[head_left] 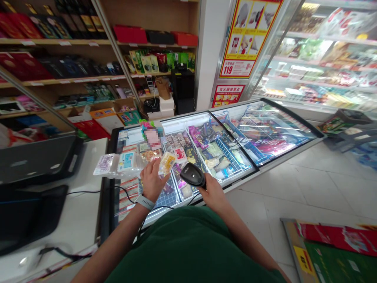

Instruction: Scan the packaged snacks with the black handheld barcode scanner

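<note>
A black handheld barcode scanner (pixel 193 175) is gripped in my right hand (pixel 212 190), its head turned left over the freezer glass. My left hand (pixel 153 181) has its thumb and fingers around the near edge of a clear packet with a yellow label (pixel 167 162). Just beyond it lies a packet with a red-and-white label (pixel 180 155). Left of my left hand are a clear packet with a blue label (pixel 126 161) and one with purple print (pixel 106 165). What is inside the packets is too blurred to name.
Under the packets stands a chest freezer (pixel 235 184) with a glass top and frozen goods in baskets. A white counter (pixel 85 200) with a black monitor (pixel 38 157) is at left. The scanner's cable (pixel 126 192) crosses the glass. Cardboard boxes (pixel 103 118) stand behind.
</note>
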{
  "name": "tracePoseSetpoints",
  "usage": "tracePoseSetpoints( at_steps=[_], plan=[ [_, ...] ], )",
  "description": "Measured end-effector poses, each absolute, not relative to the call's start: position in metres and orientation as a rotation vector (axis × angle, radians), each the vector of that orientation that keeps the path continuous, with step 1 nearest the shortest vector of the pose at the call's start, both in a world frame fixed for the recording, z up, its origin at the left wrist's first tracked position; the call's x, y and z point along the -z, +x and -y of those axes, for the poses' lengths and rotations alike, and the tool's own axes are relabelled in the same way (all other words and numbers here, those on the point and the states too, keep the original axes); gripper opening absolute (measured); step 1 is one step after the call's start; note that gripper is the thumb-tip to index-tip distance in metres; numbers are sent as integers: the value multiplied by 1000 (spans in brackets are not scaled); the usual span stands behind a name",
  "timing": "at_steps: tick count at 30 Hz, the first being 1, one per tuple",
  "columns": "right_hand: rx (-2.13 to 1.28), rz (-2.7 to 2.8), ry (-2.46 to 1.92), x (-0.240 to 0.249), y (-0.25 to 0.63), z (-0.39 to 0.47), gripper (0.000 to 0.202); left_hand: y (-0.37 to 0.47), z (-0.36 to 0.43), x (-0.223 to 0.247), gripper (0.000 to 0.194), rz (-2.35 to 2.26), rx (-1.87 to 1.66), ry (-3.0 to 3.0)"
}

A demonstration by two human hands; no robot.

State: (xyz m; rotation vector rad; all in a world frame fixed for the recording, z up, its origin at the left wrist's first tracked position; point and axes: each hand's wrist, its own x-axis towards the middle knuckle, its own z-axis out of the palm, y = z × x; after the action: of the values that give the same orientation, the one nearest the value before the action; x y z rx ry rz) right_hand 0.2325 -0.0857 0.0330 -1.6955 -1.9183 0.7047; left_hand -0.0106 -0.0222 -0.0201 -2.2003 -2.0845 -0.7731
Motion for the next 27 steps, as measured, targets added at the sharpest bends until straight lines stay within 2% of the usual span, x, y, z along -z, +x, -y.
tracePoseSetpoints(
  at_steps=[27],
  plan=[
    [-673, 1964, -1670, -39, 227, 93, 18, -26, 36, 15, 67, 2103, 724, -2117]
  ],
)
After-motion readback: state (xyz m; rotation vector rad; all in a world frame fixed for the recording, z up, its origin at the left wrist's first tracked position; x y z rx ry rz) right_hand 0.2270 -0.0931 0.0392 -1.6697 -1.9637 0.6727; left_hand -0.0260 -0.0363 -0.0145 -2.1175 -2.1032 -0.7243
